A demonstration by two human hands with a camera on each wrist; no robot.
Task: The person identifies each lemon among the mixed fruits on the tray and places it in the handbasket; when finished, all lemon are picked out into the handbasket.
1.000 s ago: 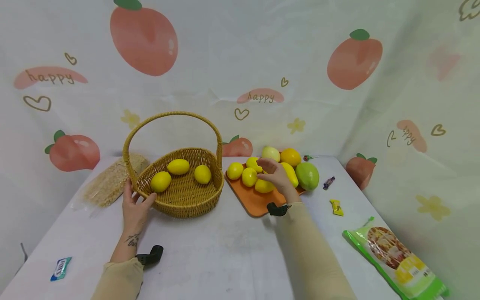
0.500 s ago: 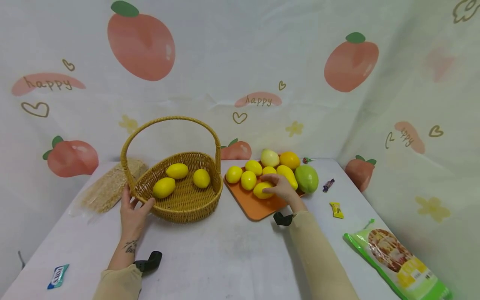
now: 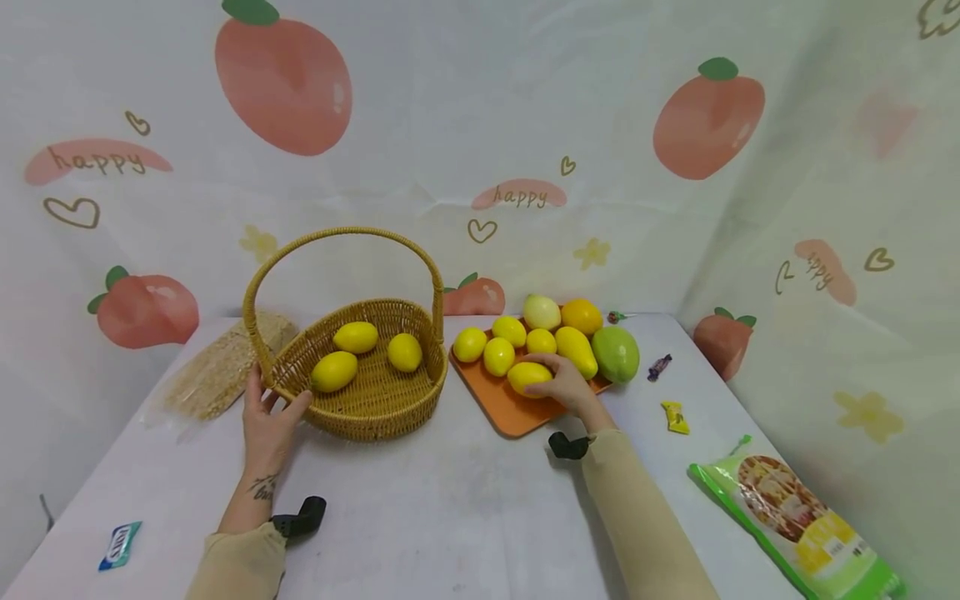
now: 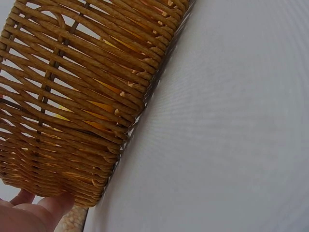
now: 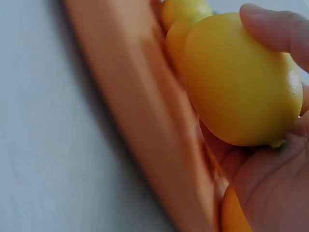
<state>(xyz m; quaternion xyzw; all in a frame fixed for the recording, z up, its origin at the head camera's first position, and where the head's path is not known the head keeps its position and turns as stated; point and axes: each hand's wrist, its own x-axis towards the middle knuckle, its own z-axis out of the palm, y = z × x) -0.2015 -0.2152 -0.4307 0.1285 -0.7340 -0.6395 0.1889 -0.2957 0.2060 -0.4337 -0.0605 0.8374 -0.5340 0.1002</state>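
Observation:
A brown wicker basket with a tall arched handle holds three lemons at the left. My left hand rests against its near-left outside, thumb and fingers spread; in the left wrist view, those fingers touch the woven wall. On the right, my right hand grips another lemon above the front of an orange tray. From the right wrist camera, my thumb lies along one side of this lemon and my fingers are curled beneath it.
Several lemons, a yellow mango-like fruit, an orange and a green fruit crowd the tray. A bag of pale flakes lies left of the basket. Candies and a green-edged food bag lie at right.
My right hand has come down from above the fruit onto the front lemon and now grips it. The left lemon in the basket has rolled slightly rightward. My left hand stays at the basket.

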